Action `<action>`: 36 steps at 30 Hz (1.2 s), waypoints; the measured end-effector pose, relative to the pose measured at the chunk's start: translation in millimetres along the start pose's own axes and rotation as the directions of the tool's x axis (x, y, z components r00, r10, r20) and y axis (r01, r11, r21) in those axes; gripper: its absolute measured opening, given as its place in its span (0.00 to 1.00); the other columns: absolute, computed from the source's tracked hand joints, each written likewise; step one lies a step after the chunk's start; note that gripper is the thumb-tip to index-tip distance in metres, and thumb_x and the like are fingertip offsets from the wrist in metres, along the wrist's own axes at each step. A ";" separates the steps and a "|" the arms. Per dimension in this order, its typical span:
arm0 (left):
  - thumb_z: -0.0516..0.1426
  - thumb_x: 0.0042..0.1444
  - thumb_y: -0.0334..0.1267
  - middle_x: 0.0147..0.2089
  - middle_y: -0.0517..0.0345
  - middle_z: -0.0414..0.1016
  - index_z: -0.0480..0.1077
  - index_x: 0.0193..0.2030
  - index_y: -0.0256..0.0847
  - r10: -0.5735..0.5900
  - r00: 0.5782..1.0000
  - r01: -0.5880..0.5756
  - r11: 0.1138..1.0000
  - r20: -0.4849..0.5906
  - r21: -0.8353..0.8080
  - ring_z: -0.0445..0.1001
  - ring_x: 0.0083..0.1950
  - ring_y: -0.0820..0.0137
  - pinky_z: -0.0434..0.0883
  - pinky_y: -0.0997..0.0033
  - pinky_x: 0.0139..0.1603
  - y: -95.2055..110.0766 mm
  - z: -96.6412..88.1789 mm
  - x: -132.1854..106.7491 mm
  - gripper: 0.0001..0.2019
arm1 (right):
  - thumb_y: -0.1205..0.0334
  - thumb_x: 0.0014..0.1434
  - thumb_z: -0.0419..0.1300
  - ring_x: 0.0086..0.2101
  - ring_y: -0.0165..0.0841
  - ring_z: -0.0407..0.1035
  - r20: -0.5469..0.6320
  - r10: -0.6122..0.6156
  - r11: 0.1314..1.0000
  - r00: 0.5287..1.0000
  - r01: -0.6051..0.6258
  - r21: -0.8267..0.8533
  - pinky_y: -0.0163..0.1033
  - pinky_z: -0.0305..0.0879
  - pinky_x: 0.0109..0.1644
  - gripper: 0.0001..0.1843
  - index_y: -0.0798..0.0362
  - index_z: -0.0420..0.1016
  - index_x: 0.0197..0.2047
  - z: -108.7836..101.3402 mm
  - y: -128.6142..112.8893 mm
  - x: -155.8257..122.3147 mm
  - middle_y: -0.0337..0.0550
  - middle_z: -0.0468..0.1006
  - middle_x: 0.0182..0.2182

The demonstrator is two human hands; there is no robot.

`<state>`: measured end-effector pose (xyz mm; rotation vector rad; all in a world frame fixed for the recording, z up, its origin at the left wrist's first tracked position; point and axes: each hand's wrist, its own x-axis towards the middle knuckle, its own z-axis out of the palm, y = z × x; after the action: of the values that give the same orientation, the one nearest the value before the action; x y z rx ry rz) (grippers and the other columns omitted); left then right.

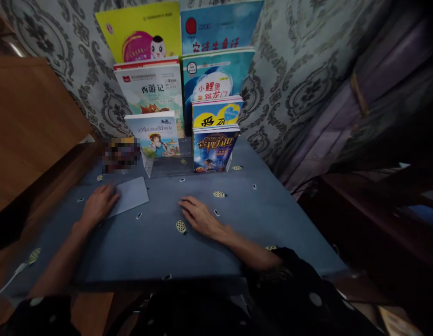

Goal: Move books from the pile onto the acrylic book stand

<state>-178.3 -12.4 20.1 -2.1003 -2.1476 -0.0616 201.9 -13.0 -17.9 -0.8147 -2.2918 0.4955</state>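
Observation:
My left hand [98, 204] is at the left edge of a thin, plain grey-blue rectangular sheet [133, 195], its fingers closed on that edge. I cannot tell whether the sheet is a single card or a thin booklet. It lies low over the tablecloth, left of the middle. To the right, my right hand [200, 218] rests on the cloth with fingers stretched out and slightly apart, holding nothing. Beyond both hands, a clear tiered stand [147, 165] holds picture books in two columns. Its lowest row has a white-topped book [160, 140] and a dark blue book [213, 149].
A blue tablecloth [237, 224] with pineapple prints covers the table. Higher tiers hold a yellow-green book [132, 28] and a teal book [226, 70]. A blurred-out item [120, 154] lies left of the stand. A wooden panel [34, 121] bounds the left; patterned curtain [282, 70] hangs behind.

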 end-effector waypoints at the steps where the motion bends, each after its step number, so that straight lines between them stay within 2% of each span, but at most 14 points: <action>1: 0.46 0.66 0.51 0.62 0.41 0.72 0.67 0.62 0.38 -0.046 0.998 0.046 0.999 0.036 -0.017 0.71 0.62 0.50 0.69 0.50 0.61 -14.0 3.0 6.9 0.25 | 0.69 0.68 0.52 0.52 0.41 0.73 0.004 -0.002 1.000 1.000 0.002 -0.002 0.50 0.73 0.57 0.15 0.56 0.73 0.55 0.2 -0.4 0.2 0.56 0.74 0.52; 3: 0.46 0.65 0.51 0.64 0.43 0.71 0.65 0.64 0.38 -0.061 0.996 0.066 0.995 0.069 -0.073 0.69 0.65 0.52 0.67 0.52 0.64 -33.3 9.2 16.5 0.27 | 0.69 0.68 0.52 0.52 0.40 0.73 0.015 -0.008 1.000 1.000 0.008 -0.005 0.49 0.73 0.57 0.14 0.55 0.74 0.53 0.8 -1.2 0.9 0.54 0.75 0.52; 5: 0.47 0.64 0.54 0.63 0.44 0.71 0.65 0.64 0.40 -0.046 0.996 0.051 0.997 0.080 -0.062 0.69 0.64 0.50 0.68 0.50 0.64 -40.9 13.3 20.8 0.28 | 0.70 0.67 0.53 0.52 0.40 0.73 0.028 -0.012 1.000 1.000 0.013 -0.007 0.48 0.73 0.57 0.14 0.54 0.75 0.52 0.8 -1.5 1.8 0.53 0.75 0.52; 10: 0.49 0.62 0.60 0.59 0.43 0.72 0.70 0.61 0.45 -0.047 0.988 0.041 0.998 0.148 0.044 0.72 0.61 0.45 0.71 0.48 0.58 -28.1 3.9 15.5 0.29 | 0.69 0.68 0.52 0.51 0.39 0.73 0.040 0.018 1.000 0.999 -0.017 -0.014 0.46 0.73 0.56 0.14 0.56 0.74 0.54 -2.8 0.7 3.4 0.55 0.74 0.52; 15: 0.48 0.60 0.63 0.58 0.44 0.74 0.70 0.60 0.46 -0.017 0.963 0.006 0.999 0.268 0.044 0.77 0.54 0.47 0.73 0.54 0.50 11.0 -14.6 -7.1 0.31 | 0.69 0.68 0.53 0.52 0.39 0.72 0.052 0.054 0.999 0.997 -0.054 -0.002 0.46 0.71 0.57 0.15 0.57 0.73 0.56 -9.1 3.4 5.3 0.55 0.73 0.53; 18: 0.46 0.62 0.63 0.51 0.45 0.79 0.69 0.61 0.43 0.044 0.955 -0.035 0.999 0.293 -0.036 0.78 0.51 0.49 0.72 0.57 0.48 46.5 -20.3 -24.0 0.32 | 0.68 0.69 0.53 0.51 0.39 0.71 0.064 0.089 0.996 0.994 -0.089 -0.003 0.46 0.70 0.57 0.16 0.57 0.72 0.57 -11.3 5.6 6.7 0.55 0.72 0.54; 21: 0.47 0.63 0.61 0.47 0.47 0.80 0.67 0.60 0.40 0.160 0.945 -0.113 0.978 0.285 -0.175 0.78 0.49 0.52 0.71 0.61 0.47 87.3 -23.0 -36.7 0.30 | 0.68 0.69 0.53 0.51 0.38 0.70 0.051 0.128 0.992 0.990 -0.127 -0.028 0.45 0.69 0.58 0.16 0.58 0.71 0.58 -11.8 9.7 7.5 0.54 0.72 0.52; 24: 0.50 0.64 0.56 0.40 0.48 0.80 0.68 0.56 0.38 0.162 0.936 -0.118 0.981 0.312 -0.155 0.79 0.42 0.54 0.70 0.63 0.41 127.0 -27.0 -43.4 0.25 | 0.68 0.68 0.54 0.52 0.39 0.68 0.012 0.165 0.981 0.986 -0.163 -0.104 0.48 0.65 0.61 0.15 0.56 0.71 0.57 -13.8 16.3 7.3 0.52 0.72 0.52; 27: 0.51 0.66 0.52 0.41 0.48 0.79 0.69 0.51 0.38 0.215 0.918 -0.189 0.976 0.333 -0.110 0.79 0.41 0.56 0.69 0.65 0.39 158.2 -33.7 -47.1 0.19 | 0.68 0.68 0.55 0.51 0.40 0.67 -0.008 0.200 0.962 0.980 -0.198 -0.186 0.50 0.63 0.61 0.14 0.56 0.73 0.55 -19.3 24.5 7.1 0.52 0.72 0.51; 30: 0.51 0.67 0.51 0.44 0.46 0.78 0.70 0.47 0.38 0.251 0.920 -0.256 0.966 0.300 -0.024 0.79 0.43 0.56 0.70 0.64 0.39 176.2 -38.7 -49.6 0.17 | 0.68 0.67 0.55 0.50 0.40 0.67 -0.016 0.243 0.947 0.970 -0.241 -0.211 0.48 0.64 0.59 0.13 0.57 0.74 0.53 -25.6 31.0 7.5 0.53 0.72 0.51; 32: 0.50 0.68 0.51 0.47 0.44 0.77 0.70 0.48 0.38 0.260 0.935 -0.277 0.960 0.240 0.040 0.79 0.46 0.55 0.71 0.63 0.39 181.1 -37.3 -49.6 0.18 | 0.69 0.67 0.56 0.49 0.40 0.67 -0.015 0.256 0.942 0.967 -0.253 -0.221 0.47 0.64 0.58 0.12 0.57 0.75 0.51 -28.1 33.0 8.1 0.52 0.72 0.50; 36: 0.50 0.69 0.47 0.59 0.41 0.73 0.67 0.58 0.36 0.322 0.945 -0.324 0.946 0.060 0.031 0.74 0.58 0.54 0.74 0.58 0.50 180.0 -19.5 -42.2 0.20 | 0.69 0.67 0.55 0.48 0.40 0.67 0.009 0.236 0.939 0.972 -0.226 -0.259 0.46 0.64 0.57 0.11 0.59 0.76 0.49 -29.0 32.7 8.9 0.53 0.73 0.49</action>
<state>3.3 -51.9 22.1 -2.4237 -1.7836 0.0725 230.1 20.7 -10.4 -1.2219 -2.3399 0.3216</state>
